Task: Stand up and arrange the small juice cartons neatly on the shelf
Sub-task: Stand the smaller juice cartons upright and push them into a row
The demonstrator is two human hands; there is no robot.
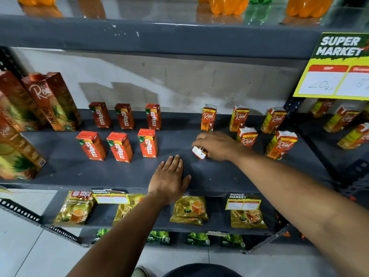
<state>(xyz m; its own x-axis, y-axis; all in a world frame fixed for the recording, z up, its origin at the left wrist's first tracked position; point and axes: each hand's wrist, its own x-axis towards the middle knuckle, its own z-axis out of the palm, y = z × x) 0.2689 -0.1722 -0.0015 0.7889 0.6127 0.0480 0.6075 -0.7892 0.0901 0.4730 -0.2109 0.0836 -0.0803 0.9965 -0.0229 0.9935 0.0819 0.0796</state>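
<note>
On the dark grey shelf (119, 176) stand several small orange Maaza cartons (147, 142) in two rows at the middle. To the right stand several small Real cartons (281, 143), all upright. My right hand (215, 145) is closed over one small Real carton (199, 152) that lies tilted on the shelf, its white end showing below my fingers. My left hand (169, 180) rests flat, palm down, on the shelf's front edge with fingers slightly apart and nothing in it.
Tall Real pineapple cartons (54, 100) crowd the shelf's left end. A yellow price sign (337, 66) hangs at the upper right. Orange bottles (227, 5) stand on the shelf above. Tea packets (189, 208) lie on the shelf below. More small cartons (343, 118) fill the neighbouring bay.
</note>
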